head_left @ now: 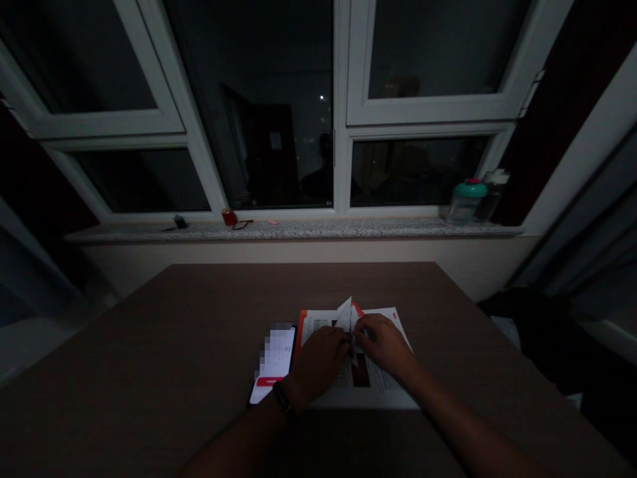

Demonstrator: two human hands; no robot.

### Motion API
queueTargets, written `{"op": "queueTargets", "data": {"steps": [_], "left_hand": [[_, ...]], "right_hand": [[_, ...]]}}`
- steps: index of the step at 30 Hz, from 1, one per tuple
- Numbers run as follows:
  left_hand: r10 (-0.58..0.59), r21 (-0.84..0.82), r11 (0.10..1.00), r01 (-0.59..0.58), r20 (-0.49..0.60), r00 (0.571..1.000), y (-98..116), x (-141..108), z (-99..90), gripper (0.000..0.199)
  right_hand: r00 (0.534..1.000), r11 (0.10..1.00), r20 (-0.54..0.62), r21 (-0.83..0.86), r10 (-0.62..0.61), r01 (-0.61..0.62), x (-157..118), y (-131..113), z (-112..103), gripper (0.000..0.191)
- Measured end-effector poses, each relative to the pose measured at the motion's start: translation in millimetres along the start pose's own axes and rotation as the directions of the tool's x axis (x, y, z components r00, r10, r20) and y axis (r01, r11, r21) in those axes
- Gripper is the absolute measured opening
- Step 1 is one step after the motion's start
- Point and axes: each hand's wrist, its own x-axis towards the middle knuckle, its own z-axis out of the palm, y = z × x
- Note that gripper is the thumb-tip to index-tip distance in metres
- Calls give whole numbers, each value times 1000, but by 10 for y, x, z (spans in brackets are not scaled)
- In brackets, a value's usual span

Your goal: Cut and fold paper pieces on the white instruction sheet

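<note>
The printed booklet [365, 398] lies flat on the table [209, 312], with a folded flap of paper [344, 313] standing up at its twelve o'clock edge; whether the flap is one of its pages, I cannot tell. The right hand [384, 340], at one o'clock, pinches the flap narrowly between thumb and fingers. The left hand [322, 355], at ten, has its fingers curled against the flap's base; I cannot tell whether it grips. At nine, a lit phone [275, 365] sits just beside the booklet's edge, limiting sideways room there. Tabletop stretches wider towards three, and onward to its far edge at twelve.
</note>
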Motion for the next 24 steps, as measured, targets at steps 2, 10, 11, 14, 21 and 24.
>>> {"op": "queueTargets", "data": {"steps": [2, 10, 11, 14, 21, 24], "left_hand": [[-7, 0, 1000, 7, 2, 1000, -12, 0, 7, 17], [48, 45, 998, -49, 19, 999, 4, 20, -45, 23], [64, 54, 996, -65, 34, 997, 9, 25, -57, 24], [102, 78, 991, -109, 85, 991, 20, 33, -94, 19], [165, 77, 981, -177, 141, 976, 33, 8, -140, 25], [203, 22, 978, -208, 151, 968, 9, 0, -132, 25]], "right_hand": [[1000, 999, 5, 29, -13, 13, 6, 26, -1, 10], [993, 991, 28, 65, -118, 116, -19, 20, -28, 19], [992, 991, 31, 58, -119, 117, -25, 28, -21, 20], [993, 993, 42, 39, -114, 112, -39, 67, 11, 22], [993, 993, 33, 43, -111, 110, -51, 97, 19, 25], [992, 992, 42, 30, -121, 120, -56, 86, 7, 26]]}}
